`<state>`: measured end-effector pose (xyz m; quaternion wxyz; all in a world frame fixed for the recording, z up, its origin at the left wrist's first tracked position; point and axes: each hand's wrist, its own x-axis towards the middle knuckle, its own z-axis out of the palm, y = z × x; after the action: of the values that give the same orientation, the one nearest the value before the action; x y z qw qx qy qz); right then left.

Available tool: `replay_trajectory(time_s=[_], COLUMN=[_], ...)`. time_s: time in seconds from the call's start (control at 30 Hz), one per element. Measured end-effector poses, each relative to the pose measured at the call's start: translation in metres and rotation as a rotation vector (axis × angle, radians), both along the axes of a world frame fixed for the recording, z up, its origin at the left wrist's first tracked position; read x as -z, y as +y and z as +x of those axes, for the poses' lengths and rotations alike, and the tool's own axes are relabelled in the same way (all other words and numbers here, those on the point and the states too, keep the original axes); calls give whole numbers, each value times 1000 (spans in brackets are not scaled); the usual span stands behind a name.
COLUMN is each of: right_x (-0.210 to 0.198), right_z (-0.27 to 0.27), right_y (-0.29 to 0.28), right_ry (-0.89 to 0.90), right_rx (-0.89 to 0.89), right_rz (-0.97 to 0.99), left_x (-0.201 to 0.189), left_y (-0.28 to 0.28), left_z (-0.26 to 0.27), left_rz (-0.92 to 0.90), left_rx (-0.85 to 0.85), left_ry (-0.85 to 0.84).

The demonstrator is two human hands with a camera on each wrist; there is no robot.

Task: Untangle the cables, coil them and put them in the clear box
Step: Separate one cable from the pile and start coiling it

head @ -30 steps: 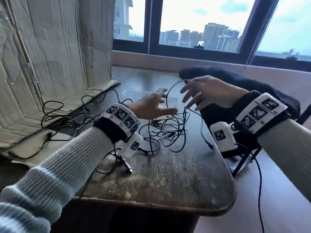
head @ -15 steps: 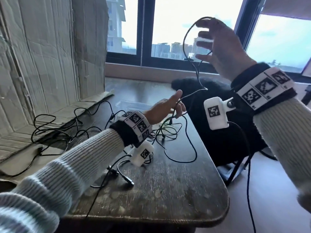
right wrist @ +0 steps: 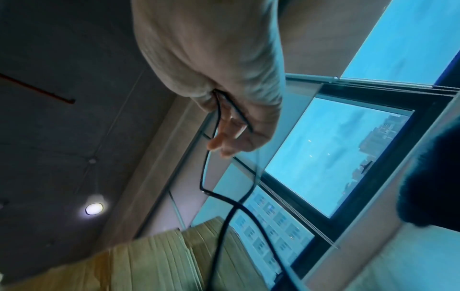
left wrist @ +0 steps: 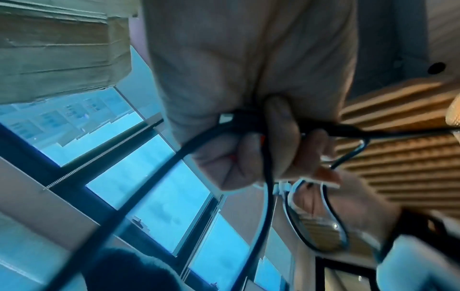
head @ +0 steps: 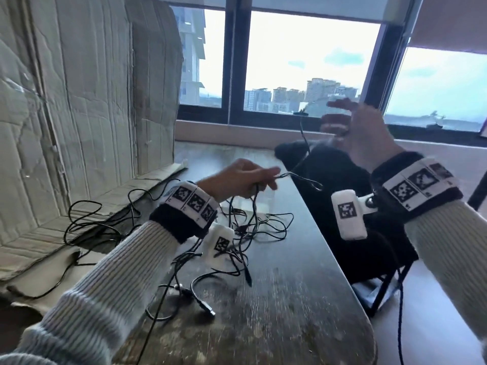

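Thin black cables lie in a tangle (head: 253, 227) on the dark wooden table (head: 290, 312). My left hand (head: 259, 184) hovers above the tangle with its fingers curled round several strands; the left wrist view shows those fingers (left wrist: 268, 149) wrapped on the black cable (left wrist: 149, 189). One strand (head: 305, 143) runs up to my raised right hand (head: 334, 119). In the right wrist view a loop of that cable (right wrist: 211, 137) is caught between the thumb and the palm, fingers (right wrist: 224, 137) held out. The clear box (head: 267, 205) is mostly hidden behind my left hand.
A second bunch of black cable (head: 87, 222) lies on flattened cardboard (head: 79, 101) at the left. A USB plug (head: 208, 309) rests near the table's front. A black garment (head: 342, 185) hangs over a chair by the table's right edge. Windows are behind.
My right hand pulled a strand up out of the tangle and has since come lower. My left hand rose off the table and curled round several strands.
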<state>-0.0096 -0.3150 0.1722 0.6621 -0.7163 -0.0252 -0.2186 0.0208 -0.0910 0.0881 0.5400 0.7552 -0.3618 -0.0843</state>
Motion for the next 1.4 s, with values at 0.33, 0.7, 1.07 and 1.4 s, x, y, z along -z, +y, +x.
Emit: replay_trajectory(time_s=[0.33, 0.7, 1.07, 1.4], right_x=[47, 36, 38, 53], right_z=[10, 4, 11, 15], right_y=[23, 26, 18, 44], right_ry=[-1, 47, -63, -141], right_rx=[-146, -225, 65, -68], right_rz=[-189, -431, -347, -275], left_x=[-52, -45, -46, -53], left_y=[-7, -2, 16, 6], left_z=[1, 30, 11, -2], left_rz=[-63, -162, -54, -356], left_rx=[-169, -373, -188, -182], left_ry=[-56, -247, -119, 56])
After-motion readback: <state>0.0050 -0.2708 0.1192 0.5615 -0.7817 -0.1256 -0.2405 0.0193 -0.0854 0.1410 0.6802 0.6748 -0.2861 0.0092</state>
